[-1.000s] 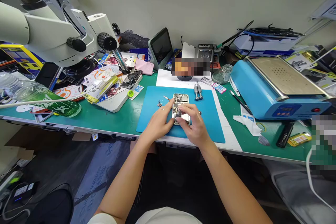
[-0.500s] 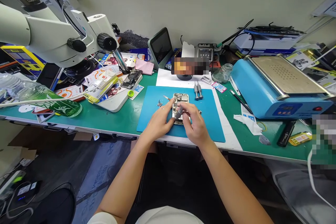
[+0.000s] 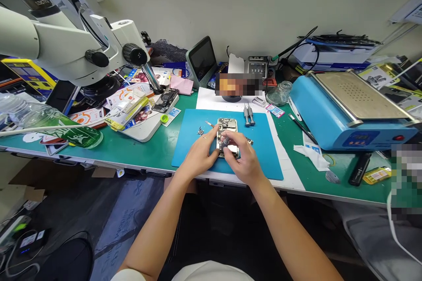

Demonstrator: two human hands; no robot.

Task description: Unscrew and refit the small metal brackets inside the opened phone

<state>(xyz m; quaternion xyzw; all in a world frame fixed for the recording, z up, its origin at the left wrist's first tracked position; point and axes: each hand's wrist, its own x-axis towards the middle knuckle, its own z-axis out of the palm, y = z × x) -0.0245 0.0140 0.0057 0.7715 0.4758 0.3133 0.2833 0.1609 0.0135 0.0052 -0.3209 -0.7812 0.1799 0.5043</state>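
An opened phone with its insides showing lies on a blue mat at the bench's front. My left hand rests on the mat and grips the phone's left edge. My right hand pinches a small grey screwdriver whose tip stands on the phone's middle. Two more grey screwdrivers lie on the mat's far edge. Small loose parts sit on the mat left of the phone.
A white microscope overhangs the left side above cluttered packaging. A green plastic bottle lies at left. A blue heating plate machine stands at right. A small screen, glass jar and black pen are nearby.
My right hand shifted slightly over the phone, tilting the screwdriver and then setting it more upright again. My left hand stayed on the phone's edge.
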